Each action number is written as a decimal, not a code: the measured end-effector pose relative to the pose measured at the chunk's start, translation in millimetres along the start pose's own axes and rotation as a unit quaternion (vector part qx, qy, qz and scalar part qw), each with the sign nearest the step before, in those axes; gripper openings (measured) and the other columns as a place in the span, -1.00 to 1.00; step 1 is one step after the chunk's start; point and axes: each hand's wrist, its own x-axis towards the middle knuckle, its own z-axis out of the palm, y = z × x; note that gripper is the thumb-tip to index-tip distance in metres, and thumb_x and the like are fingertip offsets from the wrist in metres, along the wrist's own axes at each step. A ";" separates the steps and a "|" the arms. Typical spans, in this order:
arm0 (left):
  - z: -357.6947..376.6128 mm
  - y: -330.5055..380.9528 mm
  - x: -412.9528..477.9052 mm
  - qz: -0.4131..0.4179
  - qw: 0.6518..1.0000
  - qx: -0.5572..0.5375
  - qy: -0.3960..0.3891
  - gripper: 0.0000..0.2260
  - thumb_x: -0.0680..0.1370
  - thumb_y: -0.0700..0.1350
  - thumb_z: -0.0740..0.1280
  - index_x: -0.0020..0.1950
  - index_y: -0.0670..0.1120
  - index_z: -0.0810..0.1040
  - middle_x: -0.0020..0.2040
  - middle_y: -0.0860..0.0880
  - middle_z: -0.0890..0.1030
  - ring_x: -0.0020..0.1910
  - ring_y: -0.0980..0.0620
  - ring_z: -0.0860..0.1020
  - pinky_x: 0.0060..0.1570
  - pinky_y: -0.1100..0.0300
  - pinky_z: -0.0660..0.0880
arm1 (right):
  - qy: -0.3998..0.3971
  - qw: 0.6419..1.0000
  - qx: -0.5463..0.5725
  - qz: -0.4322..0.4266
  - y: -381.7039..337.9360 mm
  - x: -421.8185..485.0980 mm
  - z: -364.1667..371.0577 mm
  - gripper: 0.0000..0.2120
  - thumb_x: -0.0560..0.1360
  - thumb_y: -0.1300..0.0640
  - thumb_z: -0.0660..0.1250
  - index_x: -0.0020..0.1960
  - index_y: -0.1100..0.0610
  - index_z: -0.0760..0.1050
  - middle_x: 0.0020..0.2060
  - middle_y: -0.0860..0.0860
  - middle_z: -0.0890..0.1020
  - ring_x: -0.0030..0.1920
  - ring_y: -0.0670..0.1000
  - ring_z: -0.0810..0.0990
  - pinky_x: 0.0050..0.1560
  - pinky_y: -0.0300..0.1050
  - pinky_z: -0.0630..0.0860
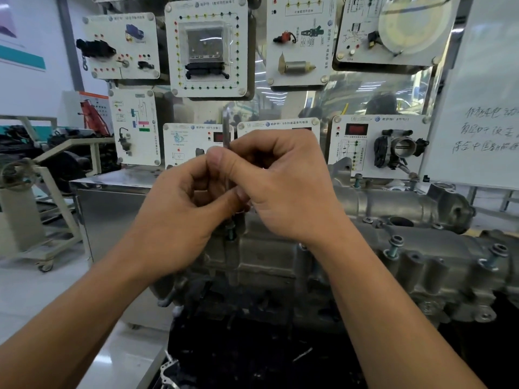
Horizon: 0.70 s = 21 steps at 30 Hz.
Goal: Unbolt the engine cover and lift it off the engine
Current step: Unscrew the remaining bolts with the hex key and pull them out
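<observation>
A cast grey engine cover (373, 248) lies across the engine in front of me. Both hands meet above its left end around a thin upright metal tool (227, 127). My left hand (179, 217) grips the lower shaft with curled fingers. My right hand (280, 183) pinches the shaft higher up between thumb and fingers. The tool's lower end stands on a raised bolt (230, 231) in the cover. Two other bolts (394, 245) (495, 255) stick up, partly unscrewed, on the right. The tool's middle is hidden by my fingers.
A board of white training panels (206, 46) stands right behind the engine. A whiteboard with handwriting (477, 108) leans at the right. A metal cabinet (112, 203) and a trolley frame (42, 220) stand at the left. Dark engine parts (252, 346) sit below my wrists.
</observation>
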 end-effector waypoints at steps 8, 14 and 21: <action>-9.8 -5.9 -7.0 -0.004 0.997 -0.049 -0.051 -0.82 0.46 -0.15 0.33 0.02 -0.10 0.65 -0.12 0.09 0.75 -0.10 0.17 0.71 -0.11 0.39 0.58 | -0.053 0.998 -0.038 0.012 0.4 -0.5 -1.4 -0.76 0.62 0.21 0.29 -0.12 0.34 0.62 -0.39 0.16 0.59 -0.39 0.01 0.54 -0.37 -0.03 0.53; -1.9 -2.4 -3.0 0.016 0.999 -0.004 0.043 -0.52 0.30 0.03 0.46 -0.07 -0.38 0.55 -0.26 -0.36 0.60 -0.27 -0.41 0.59 -0.24 -0.28 0.58 | -0.013 0.999 -0.029 -0.024 0.7 0.1 0.8 -0.84 0.53 0.24 0.41 -0.20 0.25 0.66 -0.48 -0.04 0.58 -0.41 -0.20 0.50 -0.34 -0.29 0.46; -6.5 -1.6 1.3 -0.021 0.998 -0.048 -0.031 -0.67 0.44 -0.04 0.39 0.15 -0.15 0.62 -0.03 -0.22 0.70 -0.05 -0.22 0.67 -0.09 -0.01 0.65 | 0.014 1.000 -0.006 0.000 1.0 0.9 0.0 -0.91 0.47 0.23 0.49 -0.20 0.20 0.68 -0.40 -0.02 0.67 -0.37 -0.14 0.61 -0.31 -0.22 0.55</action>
